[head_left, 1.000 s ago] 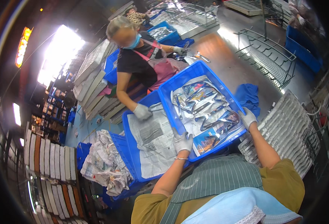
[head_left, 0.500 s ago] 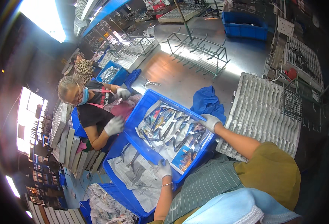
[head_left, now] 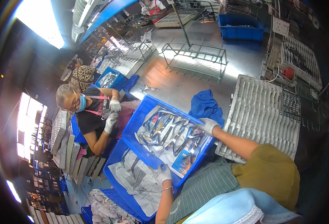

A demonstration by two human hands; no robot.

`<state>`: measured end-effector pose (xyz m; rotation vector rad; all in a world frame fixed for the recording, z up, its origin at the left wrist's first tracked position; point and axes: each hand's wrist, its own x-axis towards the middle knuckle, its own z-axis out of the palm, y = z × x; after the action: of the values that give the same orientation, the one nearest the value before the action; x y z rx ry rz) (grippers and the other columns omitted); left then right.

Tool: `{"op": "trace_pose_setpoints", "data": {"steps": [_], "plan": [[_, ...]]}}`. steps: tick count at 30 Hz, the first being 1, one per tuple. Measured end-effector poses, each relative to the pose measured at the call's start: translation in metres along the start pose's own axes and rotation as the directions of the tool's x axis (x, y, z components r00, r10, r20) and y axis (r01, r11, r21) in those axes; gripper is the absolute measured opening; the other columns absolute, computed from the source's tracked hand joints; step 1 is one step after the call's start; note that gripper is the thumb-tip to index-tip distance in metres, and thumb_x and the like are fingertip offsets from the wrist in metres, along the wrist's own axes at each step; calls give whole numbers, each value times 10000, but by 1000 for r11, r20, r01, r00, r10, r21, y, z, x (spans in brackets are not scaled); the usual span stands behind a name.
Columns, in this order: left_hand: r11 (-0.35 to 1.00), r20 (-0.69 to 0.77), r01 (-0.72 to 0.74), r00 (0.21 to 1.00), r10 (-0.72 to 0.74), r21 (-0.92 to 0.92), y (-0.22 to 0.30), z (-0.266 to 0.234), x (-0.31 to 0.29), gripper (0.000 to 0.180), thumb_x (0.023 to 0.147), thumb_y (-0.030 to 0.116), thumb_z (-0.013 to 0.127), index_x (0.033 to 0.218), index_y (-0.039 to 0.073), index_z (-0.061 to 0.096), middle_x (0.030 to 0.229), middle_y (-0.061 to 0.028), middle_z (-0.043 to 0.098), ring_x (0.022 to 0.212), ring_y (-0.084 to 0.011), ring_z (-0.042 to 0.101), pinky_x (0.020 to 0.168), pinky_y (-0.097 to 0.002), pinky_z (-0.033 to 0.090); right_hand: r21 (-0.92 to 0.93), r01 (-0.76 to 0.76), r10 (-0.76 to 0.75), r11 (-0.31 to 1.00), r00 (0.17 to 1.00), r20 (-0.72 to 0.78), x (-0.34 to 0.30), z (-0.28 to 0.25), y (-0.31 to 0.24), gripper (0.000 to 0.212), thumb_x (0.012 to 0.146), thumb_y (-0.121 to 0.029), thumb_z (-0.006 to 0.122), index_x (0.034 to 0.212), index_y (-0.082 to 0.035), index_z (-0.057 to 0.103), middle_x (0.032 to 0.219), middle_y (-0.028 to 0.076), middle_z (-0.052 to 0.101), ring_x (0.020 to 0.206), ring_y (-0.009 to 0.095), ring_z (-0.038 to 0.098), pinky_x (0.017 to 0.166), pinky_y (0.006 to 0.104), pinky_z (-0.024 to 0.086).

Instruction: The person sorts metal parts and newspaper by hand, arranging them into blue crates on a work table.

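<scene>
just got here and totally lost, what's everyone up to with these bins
The person wearing the camera grips a blue bin from two sides, left hand and right hand both gloved. Metal tools lie on paper inside it. A second blue bin, lined with newspaper, shows beside it, partly covered from view. A co-worker stands nearby with gloved hands close together; what they hold, if anything, is unclear.

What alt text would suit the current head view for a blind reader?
The person's gloved left hand and right hand hold a blue plastic bin of plier-like metal tools on paper. To its left are a newspaper-lined blue bin and a masked co-worker.
</scene>
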<state>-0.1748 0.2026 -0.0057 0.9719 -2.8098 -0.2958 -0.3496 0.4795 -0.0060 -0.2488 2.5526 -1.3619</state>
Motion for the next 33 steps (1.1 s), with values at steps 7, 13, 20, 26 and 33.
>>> {"op": "trace_pose_setpoints", "data": {"steps": [7,13,20,26,33], "plan": [[1000,4,7,1000,-7,30,-2,2,1,307,750,364,616,935,130,690,1454,-215,179,1085,-369,525,935,-382,406,1,1,-1,1000,1000,-10,4,4,3,453,835,-436,497,1096,-78,588,1073,189,598,1044,338,541,895,391,414],[1000,-26,-5,1000,6,15,-3,4,0,282,738,351,626,913,141,698,1451,-205,196,1092,-364,512,925,-382,412,24,22,-22,999,1000,-9,-2,2,4,439,838,-400,508,1103,-57,578,1090,197,588,1045,343,540,895,380,415],[999,-51,-28,998,28,-18,-6,8,1,281,730,349,631,898,133,697,1438,-211,215,1068,-373,518,914,-390,417,24,5,-5,1000,1000,-15,-2,0,-1,424,838,-361,507,1118,-50,572,1103,193,587,1054,340,539,897,377,417],[1000,-38,-25,999,24,-15,-5,7,2,285,731,345,629,900,126,697,1439,-215,211,1057,-377,528,912,-390,418,22,-16,16,1000,1000,-6,-1,-1,-2,421,844,-375,485,1100,-57,586,1088,191,596,1043,335,547,892,379,418],[1000,2,6,1000,-6,-11,-4,3,1,293,736,356,627,912,131,695,1440,-217,213,1073,-369,525,921,-387,414,2,0,0,1000,1000,-13,2,4,6,418,846,-380,490,1103,-64,584,1080,190,597,1039,338,547,887,383,419]]}}
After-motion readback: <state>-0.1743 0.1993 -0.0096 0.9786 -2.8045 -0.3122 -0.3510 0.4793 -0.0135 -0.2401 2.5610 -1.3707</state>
